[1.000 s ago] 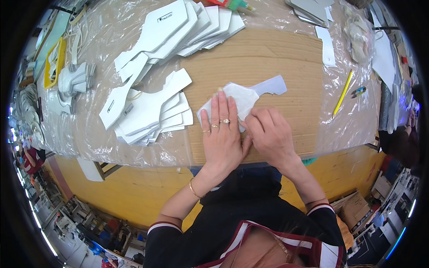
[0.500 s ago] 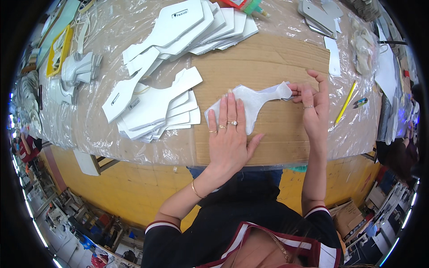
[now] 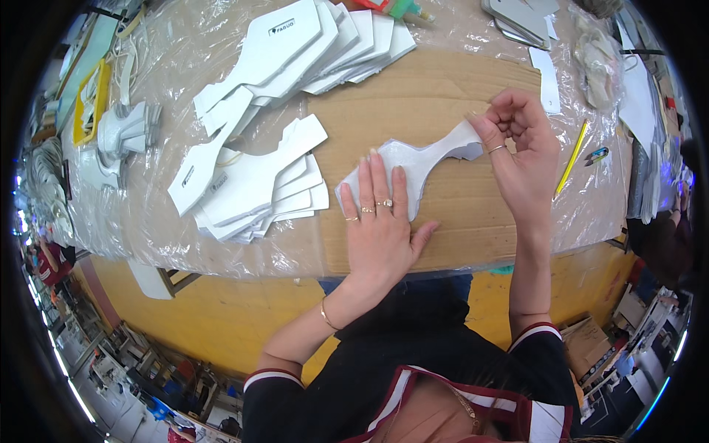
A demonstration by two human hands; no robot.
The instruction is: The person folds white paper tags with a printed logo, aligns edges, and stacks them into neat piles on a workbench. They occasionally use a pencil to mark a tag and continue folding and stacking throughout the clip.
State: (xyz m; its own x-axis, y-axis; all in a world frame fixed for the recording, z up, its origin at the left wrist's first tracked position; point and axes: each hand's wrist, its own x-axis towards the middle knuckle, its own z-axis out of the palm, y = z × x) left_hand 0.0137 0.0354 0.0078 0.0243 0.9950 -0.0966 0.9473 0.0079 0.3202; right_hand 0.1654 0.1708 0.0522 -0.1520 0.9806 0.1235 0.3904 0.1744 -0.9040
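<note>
My left hand (image 3: 380, 236) lies flat with fingers extended on the broad part of a white shoe-upper-shaped piece (image 3: 424, 164), pressing it to the cardboard sheet (image 3: 465, 229). At its narrow right end, my right hand (image 3: 521, 155) pinches the tip between thumb and forefinger and holds it raised. Beneath that tip shows a second, greyish layer (image 3: 467, 153), apart from the top one there. To the left, a fanned stack of white cut pieces (image 3: 292, 177) lies near the cardboard. Farther back, another fanned stack (image 3: 284, 44) of similar pieces partly rests on the cardboard.
Plastic film (image 3: 162, 221) covers the table. At the right lie a yellow pencil (image 3: 572, 156) and small thread snips (image 3: 597, 155). A red-and-green bottle (image 3: 402, 9) and grey pieces (image 3: 517, 22) are at the back. A yellow basket (image 3: 101, 85) and more cut pieces (image 3: 136, 125) sit left.
My right hand has lifted the narrow end of the top layer and moved it away, separating it from the lower layer. My left hand stays pressed on the broad part.
</note>
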